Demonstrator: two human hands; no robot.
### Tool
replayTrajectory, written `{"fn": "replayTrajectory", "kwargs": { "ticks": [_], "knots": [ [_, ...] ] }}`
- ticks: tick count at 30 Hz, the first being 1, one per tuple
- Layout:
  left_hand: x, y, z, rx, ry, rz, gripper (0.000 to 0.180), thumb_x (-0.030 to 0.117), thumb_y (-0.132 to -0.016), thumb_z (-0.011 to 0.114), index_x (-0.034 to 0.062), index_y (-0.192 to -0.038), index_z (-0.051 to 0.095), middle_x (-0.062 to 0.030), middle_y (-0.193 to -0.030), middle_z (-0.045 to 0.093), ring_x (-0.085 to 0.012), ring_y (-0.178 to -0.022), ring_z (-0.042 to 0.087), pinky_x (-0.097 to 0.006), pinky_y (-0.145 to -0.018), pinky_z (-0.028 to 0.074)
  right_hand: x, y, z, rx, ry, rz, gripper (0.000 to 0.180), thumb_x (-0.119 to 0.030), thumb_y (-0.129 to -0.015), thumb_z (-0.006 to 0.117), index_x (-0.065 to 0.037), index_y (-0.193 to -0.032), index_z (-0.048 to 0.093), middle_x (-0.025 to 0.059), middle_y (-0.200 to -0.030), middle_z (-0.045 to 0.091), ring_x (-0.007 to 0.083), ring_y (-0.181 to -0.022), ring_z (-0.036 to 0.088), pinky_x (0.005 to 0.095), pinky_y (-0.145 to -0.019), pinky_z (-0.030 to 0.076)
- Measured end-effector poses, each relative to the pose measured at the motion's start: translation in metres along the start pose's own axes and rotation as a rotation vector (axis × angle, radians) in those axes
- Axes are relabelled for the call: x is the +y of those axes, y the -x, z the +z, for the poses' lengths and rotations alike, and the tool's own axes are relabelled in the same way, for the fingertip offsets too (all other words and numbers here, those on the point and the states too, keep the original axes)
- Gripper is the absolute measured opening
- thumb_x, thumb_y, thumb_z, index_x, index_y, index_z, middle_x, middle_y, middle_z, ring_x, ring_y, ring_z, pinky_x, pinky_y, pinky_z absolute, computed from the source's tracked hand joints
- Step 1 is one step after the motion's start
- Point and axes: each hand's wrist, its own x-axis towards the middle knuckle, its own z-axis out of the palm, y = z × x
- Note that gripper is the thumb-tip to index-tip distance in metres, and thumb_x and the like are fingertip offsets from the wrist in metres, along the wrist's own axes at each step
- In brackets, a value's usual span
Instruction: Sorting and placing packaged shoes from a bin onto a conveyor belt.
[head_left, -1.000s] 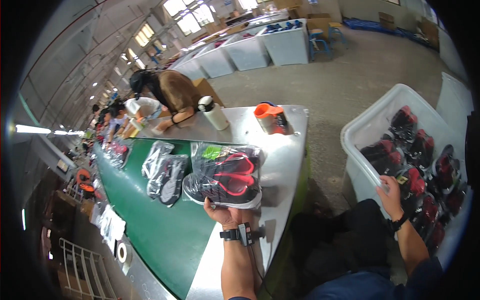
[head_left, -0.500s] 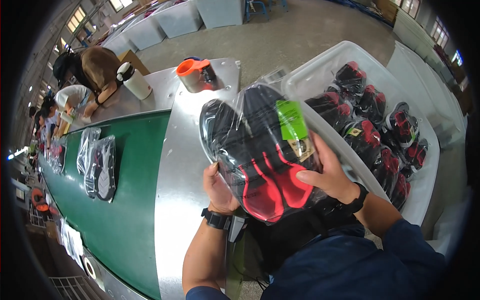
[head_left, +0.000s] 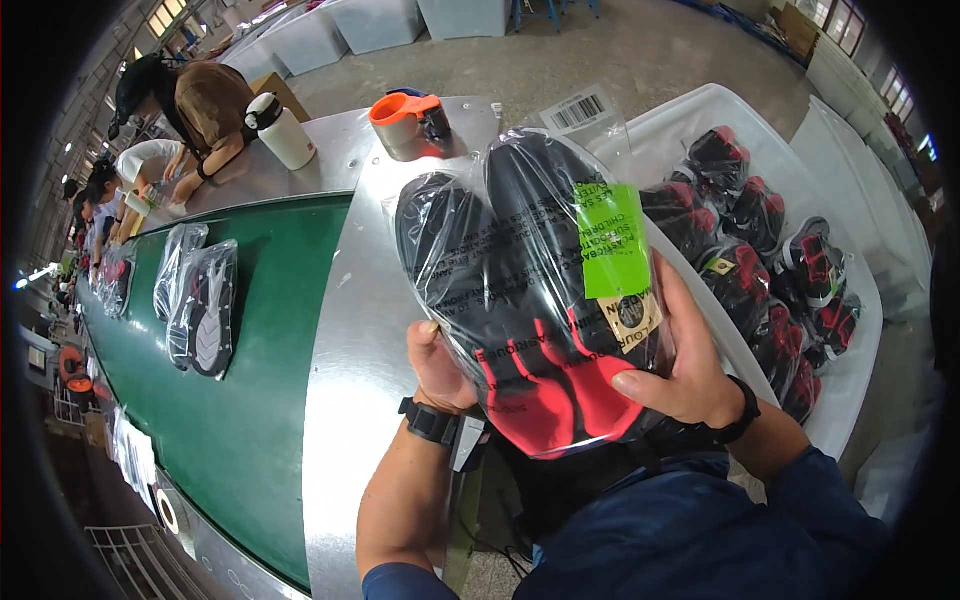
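Note:
A clear plastic bag with a pair of black and red shoes is held up in front of me, between both hands. A green tag, a tan label and a white barcode sticker show on it. My left hand grips the bag's lower left edge, its thumb pointing up. On the right side my right hand wraps round the bag, thumb pressed on the front near the red part; its other fingers are partly hidden behind.
A white bin holding several bagged shoes stands at my right. To my left runs a green conveyor belt carrying bagged shoes. On the metal table are an orange-rimmed cup and a white bottle. Several people work beyond.
The bagged shoes have come slightly nearer and tilted, so the barcode sticker at the top now shows sharply. Both hands keep hold, the right having moved slightly right.

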Motion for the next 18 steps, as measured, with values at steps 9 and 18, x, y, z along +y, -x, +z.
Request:
{"fn": "replayTrajectory", "kwargs": {
  "ticks": [9,18],
  "knots": [
    [0.002,-0.003,-0.002,-0.004,-0.005,-0.061,0.064,0.048,-0.086,0.062,0.0033,-0.133,0.063,-0.0189,-0.131,0.067,-0.0367,-0.117,0.066,-0.055,-0.103,0.052,0.001,-0.003,-0.003,0.01,-0.018,0.018,0.109,-0.022,-0.084,0.08,0.011,-0.159,0.008,0.0212,-0.159,0.033,0.0262,-0.151,0.03,0.0387,-0.123,0.022],
    [-0.001,-0.002,-0.002,-0.097,-0.059,-0.055,0.068,0.045,-0.089,0.067,0.0027,-0.141,0.056,-0.019,-0.139,0.063,-0.0358,-0.124,0.063,-0.054,-0.108,0.049,0.006,-0.003,-0.015,-0.021,-0.148,0.093,0.101,-0.018,-0.087,0.075,0.009,-0.16,0.011,0.0168,-0.159,0.034,0.0229,-0.15,0.032,0.0374,-0.123,0.023]
  ]
}}
